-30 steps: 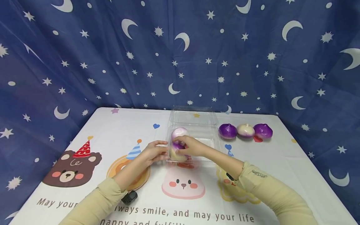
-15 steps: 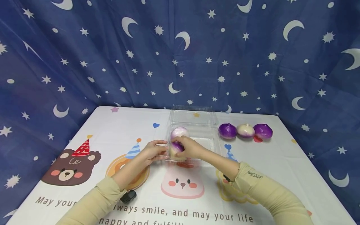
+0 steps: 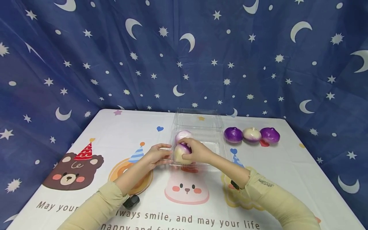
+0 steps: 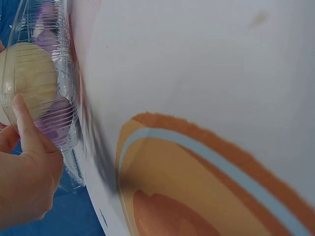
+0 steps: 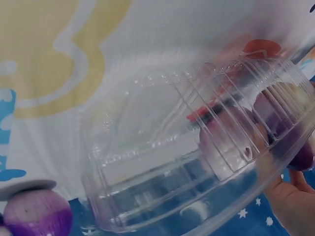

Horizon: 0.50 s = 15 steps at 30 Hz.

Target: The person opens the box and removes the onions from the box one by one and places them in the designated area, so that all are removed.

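In the front left corner of the box [image 3: 211, 147], whose long side runs left to right, the right hand [image 3: 199, 152] grips a pale-purple bulb [image 3: 181, 157], while the left hand [image 3: 156, 156], fingers fairly straight, touches the outside of the box's left wall, just beside that bulb. Behind it in the box sits a second bulb [image 3: 184, 134]. Past the box's right side, nearer the right hand, lies a row of three bulbs [image 3: 252, 135]; the lid [image 3: 187, 120] is folded back behind the box.

head view high, forward-down; wrist views close, sharing box [image 3: 211, 147]
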Each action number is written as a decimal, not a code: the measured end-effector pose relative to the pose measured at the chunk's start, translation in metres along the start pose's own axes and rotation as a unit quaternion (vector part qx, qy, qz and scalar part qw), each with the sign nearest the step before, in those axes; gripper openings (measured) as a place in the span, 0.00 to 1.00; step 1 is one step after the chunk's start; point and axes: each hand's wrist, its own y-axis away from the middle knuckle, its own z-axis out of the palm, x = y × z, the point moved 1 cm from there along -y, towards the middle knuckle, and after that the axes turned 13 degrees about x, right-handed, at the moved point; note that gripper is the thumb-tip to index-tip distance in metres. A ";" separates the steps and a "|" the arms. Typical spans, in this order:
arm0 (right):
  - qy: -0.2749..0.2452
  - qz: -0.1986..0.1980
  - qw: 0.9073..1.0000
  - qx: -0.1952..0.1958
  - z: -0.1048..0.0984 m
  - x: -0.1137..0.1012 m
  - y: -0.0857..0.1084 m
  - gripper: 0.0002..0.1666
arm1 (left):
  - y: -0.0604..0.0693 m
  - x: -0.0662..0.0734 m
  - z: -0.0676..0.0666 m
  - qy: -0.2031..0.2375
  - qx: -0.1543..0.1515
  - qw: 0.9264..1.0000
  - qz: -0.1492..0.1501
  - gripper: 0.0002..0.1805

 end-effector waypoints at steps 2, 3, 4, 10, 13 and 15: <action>0.000 0.001 1.000 0.010 -0.002 0.001 0.002 0.28 | 0.000 0.000 0.000 0.000 -0.001 1.000 0.001 0.25; -0.001 0.004 1.000 0.015 -0.003 0.002 0.003 0.29 | 0.000 0.000 0.000 -0.001 0.000 1.000 0.001 0.25; -0.001 0.006 1.000 0.020 -0.004 0.003 0.004 0.30 | 0.000 0.001 0.001 -0.001 0.001 1.000 0.000 0.24; -0.014 0.018 0.999 0.047 -0.013 0.006 0.010 0.31 | -0.001 0.000 0.001 0.001 0.006 1.000 0.001 0.24; -0.032 0.018 0.997 0.061 -0.019 0.007 0.012 0.29 | 0.000 0.000 0.002 0.003 0.007 1.000 -0.001 0.24; -0.049 0.021 0.996 0.068 -0.022 0.008 0.013 0.28 | 0.000 0.001 0.002 0.003 0.008 1.000 0.000 0.24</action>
